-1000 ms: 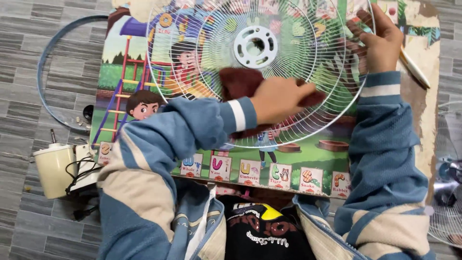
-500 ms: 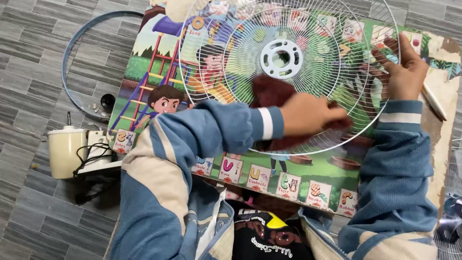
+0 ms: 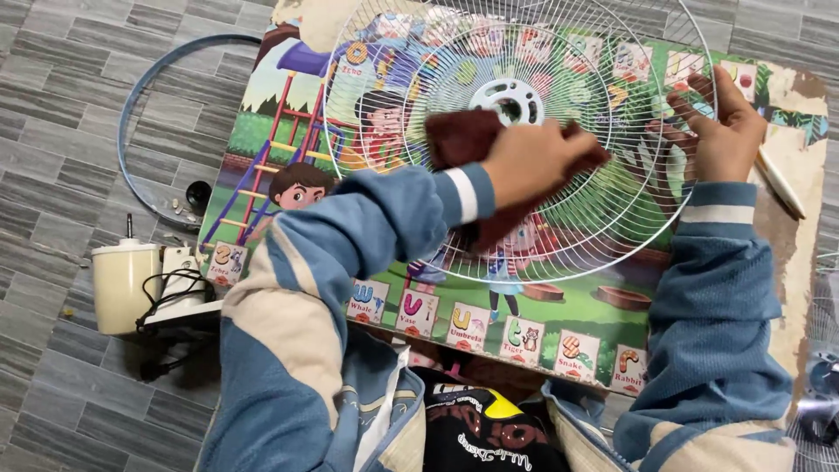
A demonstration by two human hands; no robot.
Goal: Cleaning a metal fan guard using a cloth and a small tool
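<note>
Colourful mat underlies white wire fan guard, dark-red cloth.

Grey tiled floor carries a colourful picture mat. The white wire fan guard lies on the mat; a blue ring and cream motor housing rest on the tiles.

Top arc of the white fan grille cut off by the upper frame edge — its middle blocked by the dark red cloth. Most of that cloth buried under the left hand. Second grille past the picture mat's right edge sliced by the frame — blurred, too.
</note>
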